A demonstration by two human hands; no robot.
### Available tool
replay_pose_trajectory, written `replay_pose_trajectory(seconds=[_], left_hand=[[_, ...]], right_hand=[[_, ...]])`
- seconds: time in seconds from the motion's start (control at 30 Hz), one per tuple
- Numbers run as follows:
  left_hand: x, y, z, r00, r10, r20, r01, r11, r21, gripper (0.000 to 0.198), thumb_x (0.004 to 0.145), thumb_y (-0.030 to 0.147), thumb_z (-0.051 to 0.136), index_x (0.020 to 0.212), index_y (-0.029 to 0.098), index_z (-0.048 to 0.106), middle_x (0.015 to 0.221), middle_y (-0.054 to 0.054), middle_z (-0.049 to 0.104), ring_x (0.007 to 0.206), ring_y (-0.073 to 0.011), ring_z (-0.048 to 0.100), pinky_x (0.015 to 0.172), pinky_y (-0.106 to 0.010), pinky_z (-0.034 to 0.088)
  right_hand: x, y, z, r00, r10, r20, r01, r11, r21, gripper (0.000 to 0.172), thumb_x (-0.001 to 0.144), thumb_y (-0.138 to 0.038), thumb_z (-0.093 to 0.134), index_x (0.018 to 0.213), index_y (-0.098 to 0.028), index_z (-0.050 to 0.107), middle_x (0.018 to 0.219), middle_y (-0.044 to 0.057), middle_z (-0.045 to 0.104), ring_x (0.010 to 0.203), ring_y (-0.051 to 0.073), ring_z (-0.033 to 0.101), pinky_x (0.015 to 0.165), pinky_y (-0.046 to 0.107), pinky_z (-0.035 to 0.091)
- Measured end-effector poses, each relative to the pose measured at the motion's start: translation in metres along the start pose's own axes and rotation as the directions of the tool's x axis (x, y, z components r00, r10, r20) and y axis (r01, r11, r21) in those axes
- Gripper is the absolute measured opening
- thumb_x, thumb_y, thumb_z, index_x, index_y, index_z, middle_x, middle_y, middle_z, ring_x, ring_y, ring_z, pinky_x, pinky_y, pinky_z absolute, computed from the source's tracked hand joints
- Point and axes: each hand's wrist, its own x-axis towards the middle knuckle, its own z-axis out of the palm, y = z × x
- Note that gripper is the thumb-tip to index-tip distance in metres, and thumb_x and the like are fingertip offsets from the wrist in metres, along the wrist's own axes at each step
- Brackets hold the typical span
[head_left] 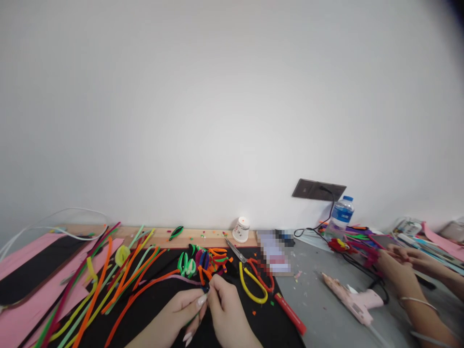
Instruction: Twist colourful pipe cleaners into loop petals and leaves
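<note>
Over the black mat [145, 304], what appears to be a dark pipe cleaner [205, 289], partly hidden, is pinched by the left hand [179, 309] and the right hand [227, 305], their fingers curled together. Just beyond, bright loops [204, 261] are heaped; scissors [242, 259] are laid beside them.

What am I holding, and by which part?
What looks like a dark pipe cleaner, pinched in both hands; they cover most of it, so the exact part can't be told.
</note>
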Motion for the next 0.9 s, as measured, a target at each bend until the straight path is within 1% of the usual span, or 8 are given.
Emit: replay_pose_trajectory(seconds=[0.17,0.23,0.3,0.43,0.53,0.63,0.77,0.9], left_hand=[[-0.008,0.014,0.008,0.994,-0.097,0.046,0.106,0.959,-0.261,0.039,0.071,0.054,0.059,0.059,0.019,0.045,0.036,0.012,0.030,0.031,-0.0035,0.017,0.035,-0.017,0.023],[-0.011,0.017,0.009,0.987,-0.129,0.091,0.151,0.937,-0.315,0.038,0.072,0.052,0.059,0.059,0.019,0.045,0.034,0.013,0.027,0.030,-0.0031,0.018,0.035,-0.017,0.020],[-0.012,0.017,0.008,0.985,-0.129,0.112,0.159,0.932,-0.327,0.037,0.073,0.052,0.058,0.060,0.019,0.046,0.034,0.012,0.029,0.030,-0.0031,0.019,0.035,-0.017,0.020],[-0.007,0.015,0.008,0.992,-0.122,0.033,0.127,0.953,-0.274,0.040,0.070,0.056,0.060,0.063,0.018,0.049,0.039,0.011,0.032,0.032,-0.0033,0.021,0.035,-0.017,0.024],[-0.002,0.016,0.009,0.988,-0.155,-0.026,0.146,0.965,-0.217,0.045,0.066,0.062,0.058,0.066,0.018,0.050,0.041,0.011,0.036,0.031,-0.0023,0.019,0.032,-0.016,0.022],[0.000,0.020,0.010,0.973,-0.218,-0.077,0.195,0.952,-0.235,0.051,0.061,0.068,0.057,0.071,0.018,0.051,0.043,0.010,0.040,0.029,-0.0020,0.019,0.030,-0.016,0.021],[-0.001,0.026,0.009,0.960,-0.250,-0.129,0.198,0.926,-0.321,0.052,0.054,0.067,0.062,0.071,0.019,0.052,0.046,0.011,0.039,0.032,-0.0018,0.018,0.031,-0.016,0.023],[-0.002,0.022,0.008,0.955,-0.234,-0.182,0.166,0.930,-0.328,0.047,0.056,0.060,0.067,0.070,0.018,0.052,0.049,0.011,0.036,0.036,-0.0019,0.020,0.034,-0.016,0.025]], right_hand=[[-0.005,-0.005,-0.003,0.990,-0.144,-0.002,0.143,0.988,-0.062,0.022,0.086,-0.016,0.035,0.064,-0.019,0.031,0.061,-0.004,0.035,0.057,0.010,0.036,0.054,0.021,0.026],[-0.005,-0.005,-0.003,0.984,-0.178,0.005,0.178,0.982,-0.068,0.021,0.085,-0.016,0.035,0.065,-0.019,0.032,0.062,-0.004,0.035,0.058,0.010,0.036,0.055,0.022,0.026],[-0.005,-0.005,-0.003,0.983,-0.181,0.007,0.181,0.981,-0.065,0.022,0.085,-0.017,0.035,0.064,-0.019,0.031,0.061,-0.004,0.034,0.057,0.010,0.035,0.054,0.022,0.026],[0.000,-0.004,-0.004,0.997,-0.083,-0.009,0.083,0.996,0.021,0.026,0.088,-0.022,0.034,0.062,-0.020,0.032,0.058,-0.005,0.034,0.054,0.010,0.033,0.051,0.022,0.025],[0.003,-0.004,-0.007,0.996,0.030,-0.088,-0.017,0.990,0.141,0.027,0.090,-0.029,0.032,0.066,-0.019,0.039,0.059,-0.004,0.038,0.055,0.011,0.035,0.051,0.021,0.027],[0.007,-0.002,-0.010,0.981,0.109,-0.161,-0.073,0.974,0.213,0.031,0.090,-0.035,0.032,0.066,-0.018,0.043,0.057,-0.004,0.038,0.053,0.011,0.036,0.050,0.022,0.028],[0.008,-0.001,-0.011,0.976,0.138,-0.169,-0.094,0.965,0.244,0.034,0.090,-0.038,0.034,0.064,-0.018,0.043,0.055,-0.005,0.037,0.050,0.010,0.034,0.048,0.022,0.025],[0.008,-0.002,-0.010,0.983,0.134,-0.129,-0.098,0.962,0.256,0.034,0.090,-0.039,0.035,0.064,-0.017,0.043,0.054,-0.005,0.037,0.049,0.009,0.033,0.047,0.022,0.025]])
